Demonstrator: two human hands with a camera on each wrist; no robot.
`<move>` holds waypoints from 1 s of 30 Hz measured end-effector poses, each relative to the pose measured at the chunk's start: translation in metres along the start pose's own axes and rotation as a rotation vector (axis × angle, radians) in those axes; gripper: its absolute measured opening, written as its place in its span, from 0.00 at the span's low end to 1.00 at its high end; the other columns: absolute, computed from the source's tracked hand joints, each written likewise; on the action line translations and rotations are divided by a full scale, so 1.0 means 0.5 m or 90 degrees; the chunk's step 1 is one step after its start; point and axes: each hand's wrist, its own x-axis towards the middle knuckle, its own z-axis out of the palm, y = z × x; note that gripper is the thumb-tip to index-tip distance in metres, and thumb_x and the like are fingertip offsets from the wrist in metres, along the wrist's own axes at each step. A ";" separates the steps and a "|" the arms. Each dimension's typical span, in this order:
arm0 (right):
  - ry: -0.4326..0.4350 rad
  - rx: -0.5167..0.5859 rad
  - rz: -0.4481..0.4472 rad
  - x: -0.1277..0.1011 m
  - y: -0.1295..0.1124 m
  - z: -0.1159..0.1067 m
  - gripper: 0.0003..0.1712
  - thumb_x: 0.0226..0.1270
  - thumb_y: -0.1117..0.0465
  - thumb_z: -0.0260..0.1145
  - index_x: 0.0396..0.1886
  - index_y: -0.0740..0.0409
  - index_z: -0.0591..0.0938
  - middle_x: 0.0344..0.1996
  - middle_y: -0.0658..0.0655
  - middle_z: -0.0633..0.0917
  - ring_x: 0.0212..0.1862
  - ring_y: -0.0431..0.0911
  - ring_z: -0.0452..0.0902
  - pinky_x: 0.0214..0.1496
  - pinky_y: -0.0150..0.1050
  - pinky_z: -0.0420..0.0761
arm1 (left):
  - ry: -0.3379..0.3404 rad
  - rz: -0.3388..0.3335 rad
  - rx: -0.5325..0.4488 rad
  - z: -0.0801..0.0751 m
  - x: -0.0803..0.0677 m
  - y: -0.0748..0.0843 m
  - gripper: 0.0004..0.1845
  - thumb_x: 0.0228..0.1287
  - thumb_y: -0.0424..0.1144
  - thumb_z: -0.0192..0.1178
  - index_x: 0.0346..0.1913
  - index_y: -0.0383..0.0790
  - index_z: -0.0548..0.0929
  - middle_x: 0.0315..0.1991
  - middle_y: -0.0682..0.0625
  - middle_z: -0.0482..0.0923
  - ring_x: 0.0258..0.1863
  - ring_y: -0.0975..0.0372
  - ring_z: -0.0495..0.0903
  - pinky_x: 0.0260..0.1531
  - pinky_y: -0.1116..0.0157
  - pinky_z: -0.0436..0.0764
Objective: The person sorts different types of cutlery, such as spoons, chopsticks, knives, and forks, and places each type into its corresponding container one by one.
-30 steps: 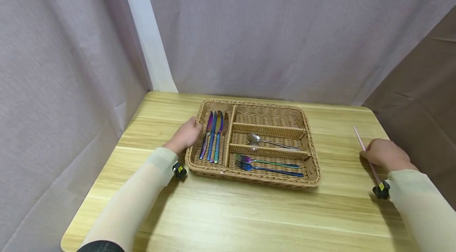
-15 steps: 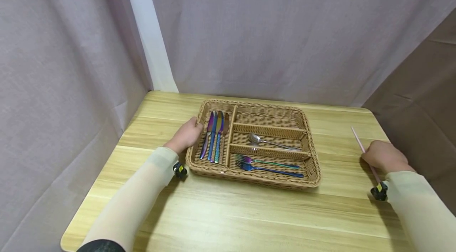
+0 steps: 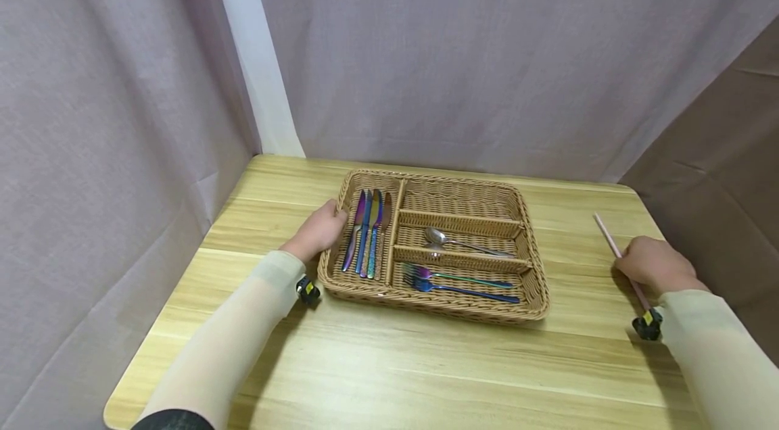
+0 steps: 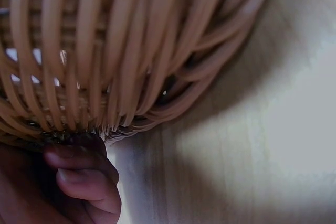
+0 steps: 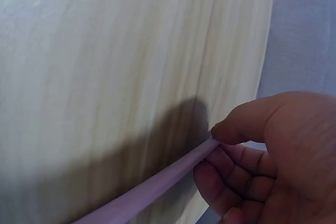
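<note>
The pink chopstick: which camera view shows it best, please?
The head view: the whole pink chopstick shows, held by the right hand. The right wrist view shows only part, pinched. The left wrist view shows none.

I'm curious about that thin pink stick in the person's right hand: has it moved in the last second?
Yes, slightly. The pink stick, pinched by the right hand, has shifted a little left, toward the wicker tray, which has stayed put on the table.

On the table [image 3: 389, 362] the basket [image 3: 535, 305] sits centrally, left hand [image 3: 316, 232] touching its left wall, chopstick [image 3: 606, 235] well right.
</note>
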 end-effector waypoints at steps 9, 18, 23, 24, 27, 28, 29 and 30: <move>0.089 -0.023 -0.067 0.000 -0.031 -0.008 0.14 0.76 0.55 0.63 0.36 0.63 0.82 0.28 0.58 0.82 0.30 0.54 0.77 0.27 0.49 0.76 | -0.005 -0.001 -0.015 0.000 0.002 -0.004 0.29 0.89 0.52 0.41 0.76 0.33 0.68 0.65 0.34 0.77 0.65 0.42 0.79 0.70 0.41 0.78; 0.135 -0.034 -0.126 0.013 -0.084 -0.030 0.10 0.79 0.57 0.64 0.38 0.60 0.81 0.29 0.56 0.82 0.32 0.54 0.75 0.31 0.46 0.72 | -0.004 0.004 -0.013 0.001 0.003 -0.005 0.28 0.89 0.52 0.41 0.75 0.33 0.69 0.63 0.34 0.78 0.64 0.42 0.80 0.69 0.41 0.78; 0.171 -0.047 -0.160 0.022 -0.137 -0.059 0.09 0.80 0.60 0.61 0.42 0.62 0.82 0.29 0.57 0.82 0.33 0.54 0.75 0.34 0.49 0.74 | -0.001 0.000 -0.014 0.000 0.001 -0.002 0.28 0.89 0.52 0.41 0.74 0.33 0.69 0.61 0.35 0.79 0.61 0.43 0.80 0.68 0.41 0.79; 0.176 -0.049 -0.165 0.023 -0.151 -0.065 0.09 0.80 0.61 0.61 0.42 0.62 0.81 0.29 0.57 0.82 0.33 0.54 0.75 0.34 0.50 0.74 | -0.003 0.000 -0.016 -0.001 0.001 -0.001 0.28 0.89 0.51 0.41 0.74 0.33 0.69 0.60 0.35 0.79 0.60 0.44 0.80 0.68 0.42 0.80; 0.190 -0.057 -0.186 0.025 -0.193 -0.082 0.08 0.80 0.62 0.61 0.43 0.63 0.81 0.28 0.57 0.82 0.32 0.54 0.75 0.33 0.51 0.74 | -0.008 -0.003 -0.019 -0.001 0.001 -0.001 0.27 0.90 0.51 0.40 0.73 0.33 0.69 0.57 0.35 0.79 0.58 0.44 0.81 0.64 0.43 0.82; 0.192 -0.058 -0.194 0.025 -0.207 -0.087 0.08 0.80 0.62 0.61 0.43 0.64 0.81 0.28 0.57 0.81 0.31 0.53 0.75 0.33 0.51 0.75 | -0.009 -0.002 -0.018 -0.001 0.001 -0.001 0.28 0.90 0.51 0.40 0.74 0.33 0.69 0.57 0.35 0.79 0.58 0.44 0.81 0.65 0.42 0.82; 0.193 -0.060 -0.201 0.025 -0.219 -0.092 0.08 0.80 0.63 0.61 0.43 0.64 0.81 0.28 0.57 0.81 0.31 0.53 0.75 0.33 0.52 0.75 | -0.009 -0.002 -0.015 -0.001 0.001 -0.001 0.28 0.90 0.51 0.40 0.74 0.33 0.69 0.58 0.35 0.79 0.59 0.44 0.80 0.66 0.42 0.81; 0.197 -0.062 -0.207 0.025 -0.231 -0.095 0.07 0.80 0.63 0.61 0.43 0.64 0.81 0.28 0.57 0.81 0.30 0.53 0.75 0.33 0.52 0.75 | -0.009 0.000 -0.014 -0.001 0.001 -0.001 0.28 0.90 0.51 0.40 0.75 0.33 0.69 0.60 0.35 0.79 0.61 0.44 0.80 0.67 0.42 0.80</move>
